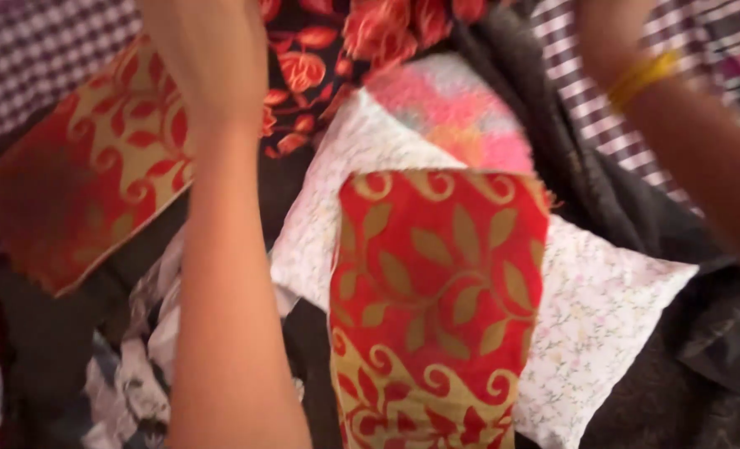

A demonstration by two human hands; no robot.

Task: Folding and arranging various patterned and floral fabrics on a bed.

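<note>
Nearest the viewer, a red fabric piece with gold woven leaves and scrolls (436, 308) lies flat and squared on top of a white fabric piece with a tiny floral print (611, 316), apparently laid out as the top layer of a stack. The person's 2 bare forearms reach away over the heap. The left hand (199, 58) is blurred at the top edge, just over a 2nd red-and-gold leaf-patterned piece (87, 183) lying at a slant to the left. I cannot tell whether it grips anything. The right hand (611, 33), with a yellow bangle (640, 79) on the wrist, is cut off by the frame, so its grasp is also unclear. Farther off lie 1 pink speckled piece (461, 116), 1 black cloth with red flowers (320, 58), dark grey cloth (603, 199), and 2 checked or striped fabrics at the far corners.
</note>
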